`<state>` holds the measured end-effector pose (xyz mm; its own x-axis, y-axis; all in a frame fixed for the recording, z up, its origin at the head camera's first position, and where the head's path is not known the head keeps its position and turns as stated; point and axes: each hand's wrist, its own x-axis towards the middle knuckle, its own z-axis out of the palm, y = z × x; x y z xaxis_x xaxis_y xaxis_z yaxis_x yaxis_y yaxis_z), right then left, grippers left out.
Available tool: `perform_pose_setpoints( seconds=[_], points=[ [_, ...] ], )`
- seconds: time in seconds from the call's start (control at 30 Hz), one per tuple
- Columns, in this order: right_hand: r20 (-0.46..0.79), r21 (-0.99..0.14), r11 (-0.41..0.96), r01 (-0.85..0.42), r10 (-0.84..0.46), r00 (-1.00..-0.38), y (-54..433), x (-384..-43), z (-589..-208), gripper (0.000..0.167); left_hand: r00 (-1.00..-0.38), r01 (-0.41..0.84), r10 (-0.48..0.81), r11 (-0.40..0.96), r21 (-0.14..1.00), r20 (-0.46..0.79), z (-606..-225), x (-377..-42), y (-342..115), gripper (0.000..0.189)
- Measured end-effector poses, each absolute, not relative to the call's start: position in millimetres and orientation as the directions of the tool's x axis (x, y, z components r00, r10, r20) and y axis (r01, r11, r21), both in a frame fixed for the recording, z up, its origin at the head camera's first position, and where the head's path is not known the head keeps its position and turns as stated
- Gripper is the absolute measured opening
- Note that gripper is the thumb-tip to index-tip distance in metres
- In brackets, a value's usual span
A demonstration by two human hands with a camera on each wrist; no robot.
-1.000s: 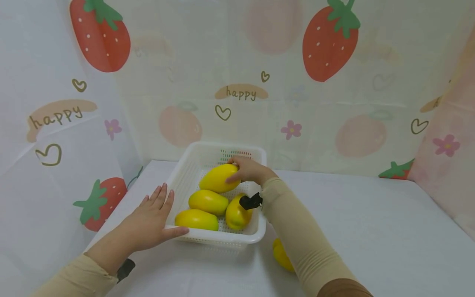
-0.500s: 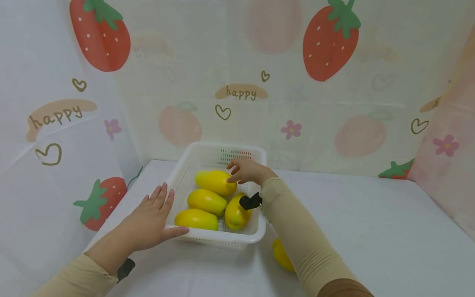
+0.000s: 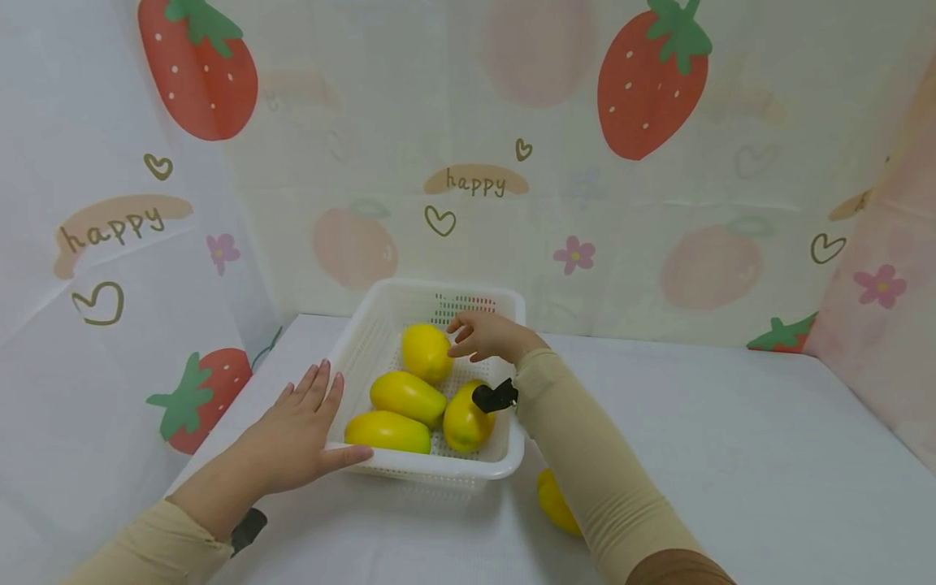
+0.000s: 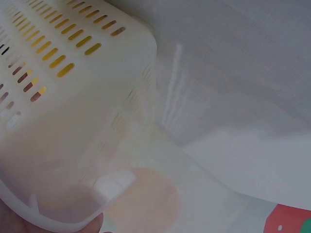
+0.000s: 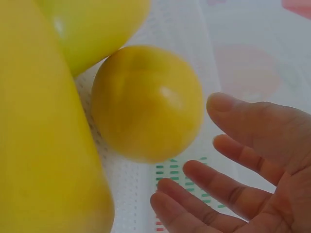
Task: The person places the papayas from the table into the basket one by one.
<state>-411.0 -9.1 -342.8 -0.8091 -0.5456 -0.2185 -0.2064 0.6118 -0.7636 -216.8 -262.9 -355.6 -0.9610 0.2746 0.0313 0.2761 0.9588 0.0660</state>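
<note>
A white perforated plastic basket (image 3: 439, 465) holds several smooth yellow mangoes. My left hand (image 3: 292, 435) lies at its near left corner, fingers straight and the thumb on the front rim. In the left wrist view the basket's wall (image 4: 77, 107) fills the upper left, with a little of the hand below the rim. My right hand (image 3: 493, 337) hovers over the basket's far right side, fingers spread and bent loosely. Just beside it is the rear mango (image 3: 427, 353), end-on; the right wrist view shows a gap between the fingers and this mango (image 5: 148, 104).
Another yellow mango (image 3: 558, 504) lies on the white table (image 3: 717, 455) right of the basket, partly behind my right forearm. Printed sheets (image 3: 621, 195) stand behind and at both sides. Black wrist straps or mounts (image 3: 496, 396) show at both sleeves.
My right hand has let go of the rear mango and its fingers have spread. That mango has rolled and turned, first lying lengthwise, now end-on. The left hand has stayed still.
</note>
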Motion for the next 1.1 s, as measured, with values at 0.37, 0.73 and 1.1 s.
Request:
perform_pose_setpoints(
  seconds=[0.37, 0.73, 1.1],
  points=[
    [-0.159, -0.816, 0.543, -0.200, -0.543, -0.824, 0, -409, -329, 0.044, -0.958, 0.286, 0.284, 0.956, 0.065, 0.031, -351, -216, -259, 0.115],
    [-0.094, -0.862, 0.461, -0.212, -0.556, -0.826, 18, -404, -316, 0.036, -0.961, 0.276, 0.275, 0.958, 0.075, 0.014, -352, -216, -258, 0.115],
    [-0.034, -0.854, 0.441, -0.276, -0.577, -0.816, 45, -388, -296, 0.035, -0.962, 0.271, 0.271, 0.958, 0.089, 0.010, -348, -212, -257, 0.115]
  ],
)
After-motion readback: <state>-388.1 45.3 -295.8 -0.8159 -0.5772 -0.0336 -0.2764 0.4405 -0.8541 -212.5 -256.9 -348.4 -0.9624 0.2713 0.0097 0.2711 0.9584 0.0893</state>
